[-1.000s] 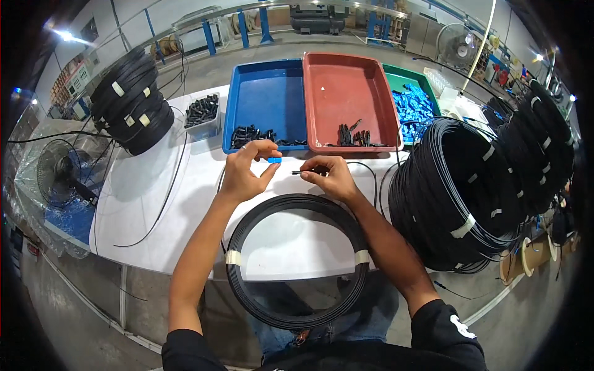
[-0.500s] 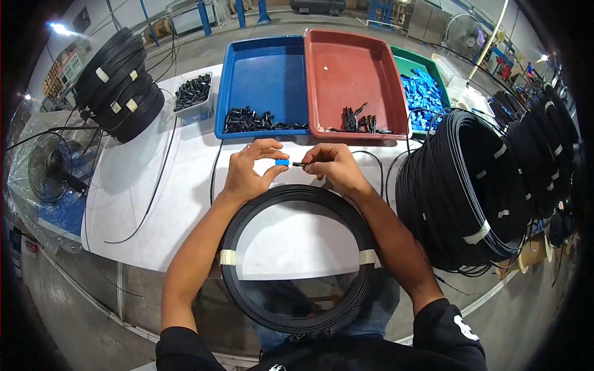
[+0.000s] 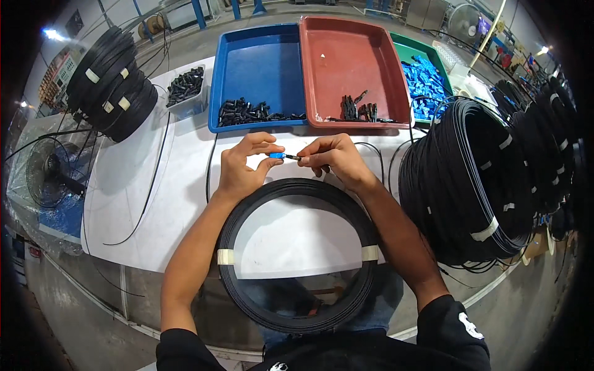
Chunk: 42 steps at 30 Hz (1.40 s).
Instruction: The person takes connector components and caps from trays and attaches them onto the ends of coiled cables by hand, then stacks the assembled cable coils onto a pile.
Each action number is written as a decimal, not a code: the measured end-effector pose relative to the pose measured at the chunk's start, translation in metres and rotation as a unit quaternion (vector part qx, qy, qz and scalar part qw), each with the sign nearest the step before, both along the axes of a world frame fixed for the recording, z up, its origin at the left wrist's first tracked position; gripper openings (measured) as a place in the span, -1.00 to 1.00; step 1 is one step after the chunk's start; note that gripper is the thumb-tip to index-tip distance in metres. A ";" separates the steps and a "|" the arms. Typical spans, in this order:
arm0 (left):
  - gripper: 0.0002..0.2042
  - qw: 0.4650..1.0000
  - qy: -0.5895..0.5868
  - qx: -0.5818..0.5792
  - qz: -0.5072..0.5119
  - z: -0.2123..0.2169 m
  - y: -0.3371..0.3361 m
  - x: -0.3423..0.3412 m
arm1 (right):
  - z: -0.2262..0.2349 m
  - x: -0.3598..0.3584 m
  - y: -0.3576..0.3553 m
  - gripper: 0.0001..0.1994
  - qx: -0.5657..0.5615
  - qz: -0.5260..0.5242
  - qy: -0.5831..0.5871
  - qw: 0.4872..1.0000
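My left hand [image 3: 242,166] pinches a small blue connector [image 3: 277,156] between thumb and fingertips. Facing it, my right hand [image 3: 339,159] grips a slim black connector piece [image 3: 292,157] by its right end. The two pieces meet end to end, or nearly so; I cannot tell whether one sits inside the other. Below my hands, a coil of black cable [image 3: 297,187], bound with pale tape on both sides, lies across the table's near edge and over my lap. My forearms pass along its two sides.
Behind my hands stand a blue tray [image 3: 260,68] and a red tray [image 3: 352,68], both with black parts. A green tray [image 3: 442,59] holds blue parts; a clear tub [image 3: 189,106] holds black ones. Cable coils stack at left [image 3: 111,86] and right [image 3: 442,191] on the white table [image 3: 142,185].
The view has shifted slightly. My right hand's fingers have changed their hold, and more of the black piece shows between the hands. The blue connector stays in my left fingertips.
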<state>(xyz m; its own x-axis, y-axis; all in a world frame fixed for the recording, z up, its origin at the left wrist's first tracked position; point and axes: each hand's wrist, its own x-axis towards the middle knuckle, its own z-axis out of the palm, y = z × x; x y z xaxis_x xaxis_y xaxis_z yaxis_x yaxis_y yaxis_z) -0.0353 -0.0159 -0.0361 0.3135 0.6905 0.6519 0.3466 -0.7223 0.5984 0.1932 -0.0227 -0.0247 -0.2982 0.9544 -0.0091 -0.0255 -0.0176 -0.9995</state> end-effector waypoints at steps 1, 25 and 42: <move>-0.62 1.000 -0.005 -0.019 0.007 0.000 0.000 0.000 | 0.000 0.001 0.000 -0.87 0.007 0.002 -0.007 1.000; -0.64 0.967 0.162 0.193 -0.043 0.023 0.001 0.000 | -0.004 0.001 -0.002 -0.87 0.020 0.014 -0.005 1.000; -0.53 0.991 0.063 0.095 -0.070 0.003 0.005 -0.003 | 0.002 -0.001 -0.006 -0.90 0.049 0.003 -0.081 0.995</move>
